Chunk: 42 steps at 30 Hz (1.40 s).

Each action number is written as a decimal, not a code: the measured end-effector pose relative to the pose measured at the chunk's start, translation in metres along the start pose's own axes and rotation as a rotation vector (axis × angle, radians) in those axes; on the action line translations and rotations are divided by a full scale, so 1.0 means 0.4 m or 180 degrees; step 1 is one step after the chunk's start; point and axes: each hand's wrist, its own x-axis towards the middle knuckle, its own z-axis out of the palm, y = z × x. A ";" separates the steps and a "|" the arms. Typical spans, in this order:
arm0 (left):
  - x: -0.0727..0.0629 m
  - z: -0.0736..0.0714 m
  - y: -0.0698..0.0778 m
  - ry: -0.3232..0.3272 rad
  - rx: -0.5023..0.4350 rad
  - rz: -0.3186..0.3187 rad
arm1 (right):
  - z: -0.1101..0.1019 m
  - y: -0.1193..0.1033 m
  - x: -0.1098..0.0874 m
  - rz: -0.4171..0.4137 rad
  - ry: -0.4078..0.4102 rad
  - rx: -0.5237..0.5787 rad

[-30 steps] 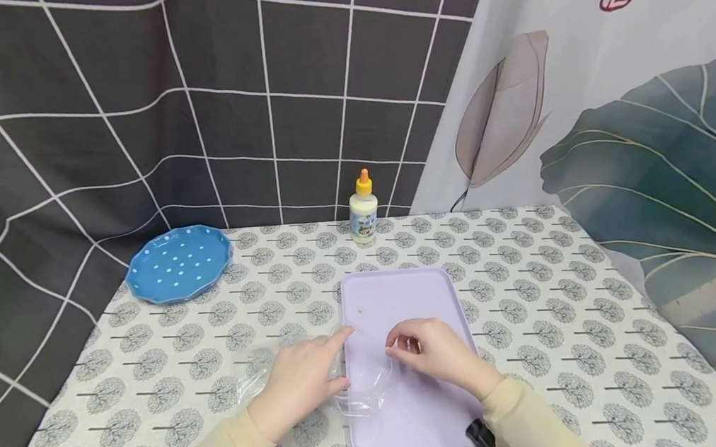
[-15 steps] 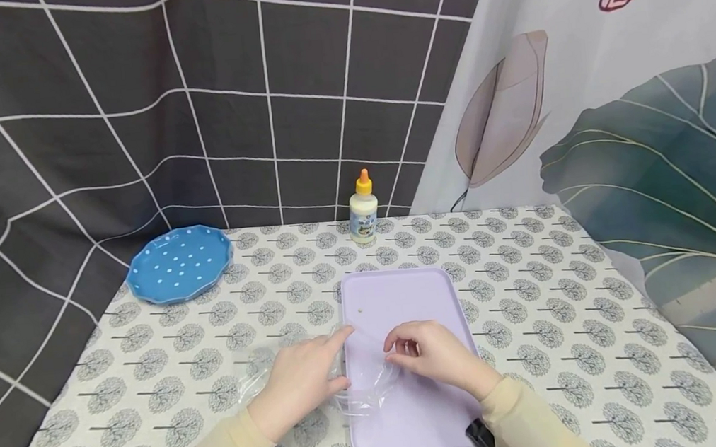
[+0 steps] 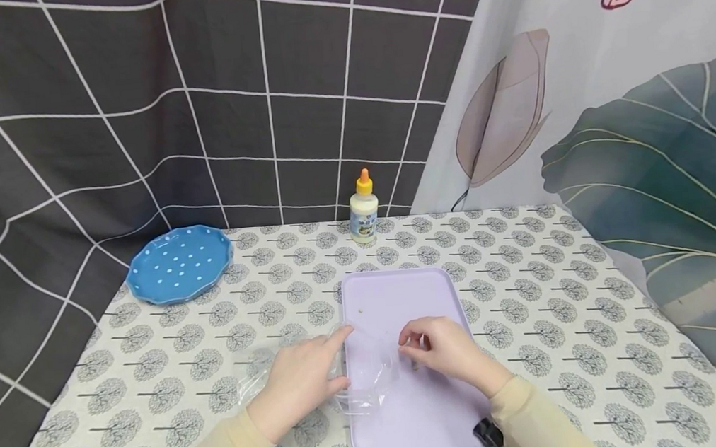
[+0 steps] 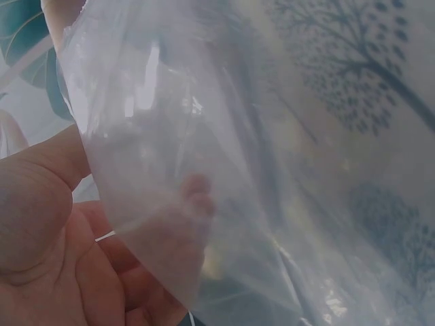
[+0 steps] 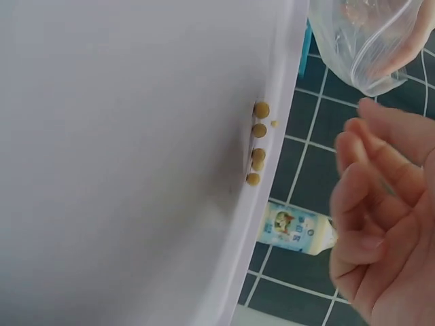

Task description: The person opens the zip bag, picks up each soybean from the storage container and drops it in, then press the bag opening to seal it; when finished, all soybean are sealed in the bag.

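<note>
Dark grid-patterned curtain (image 3: 228,128) behind the tray (image 3: 414,424); pale tree-print cloth (image 3: 154,380) beneath it. Gripped in and below the left hand (image 3: 301,374), clear crinkled plastic bag (image 3: 372,389), reaching over the tray's left edge, long axis crosswise to the tray's. Above the tray, right hand (image 3: 443,347) with fingers loosely bent. On the smooth lilac tray, small round yellow beans (image 5: 259,130). Beyond the tray, upright bottle (image 3: 364,217), orange tip upward.

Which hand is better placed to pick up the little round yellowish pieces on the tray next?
Probably the right hand: it hovers over the purple tray bearing the pieces and seems to hold nothing, while the left hand holds the clear bag.
</note>
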 end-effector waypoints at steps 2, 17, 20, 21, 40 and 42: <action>0.000 0.000 0.000 -0.0003 0.0002 0.0000 | -0.002 0.004 -0.002 0.0107 -0.0070 -0.0012; -0.004 0.000 -0.003 0.0018 -0.0060 0.0029 | 0.000 -0.002 -0.012 0.0560 -0.0230 -0.0871; -0.004 0.002 -0.005 0.0027 -0.0073 0.0045 | 0.006 -0.004 -0.012 0.0654 -0.0244 -0.0943; -0.004 0.002 -0.005 0.0027 -0.0078 0.0049 | 0.008 -0.004 -0.012 0.0660 -0.0246 -0.0961; -0.007 -0.002 -0.006 0.0038 -0.0124 0.0085 | 0.016 -0.005 -0.012 0.0670 -0.0324 -0.0901; -0.007 -0.002 -0.006 0.0040 -0.0118 0.0086 | 0.015 -0.007 -0.012 0.0693 -0.0325 -0.0903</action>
